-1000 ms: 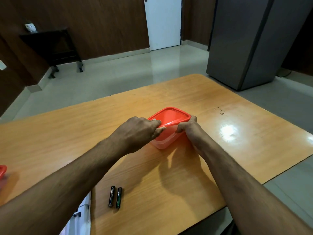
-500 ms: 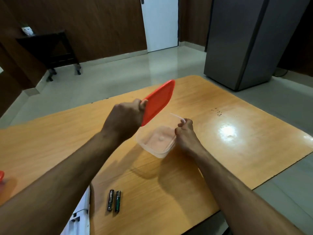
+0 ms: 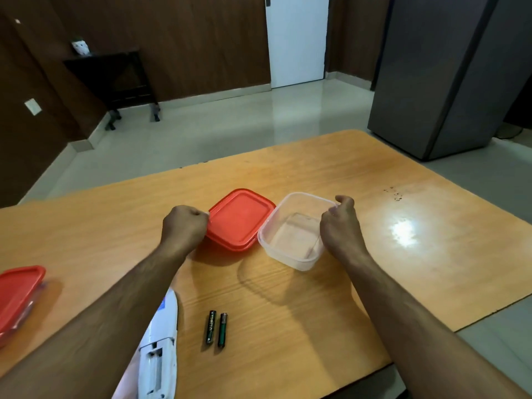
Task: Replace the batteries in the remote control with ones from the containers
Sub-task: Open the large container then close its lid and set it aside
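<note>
Fingers of the left hand [image 3: 184, 228] pinch the red plastic lid [image 3: 240, 218] beside the clear plastic container [image 3: 290, 254]; right hand [image 3: 339, 223] grips its rim. Release lid flat, steady tub.

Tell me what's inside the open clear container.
The clear container looks empty: only its bare floor shows. The right hand covers part of its right side, so that strip is hidden.
</note>
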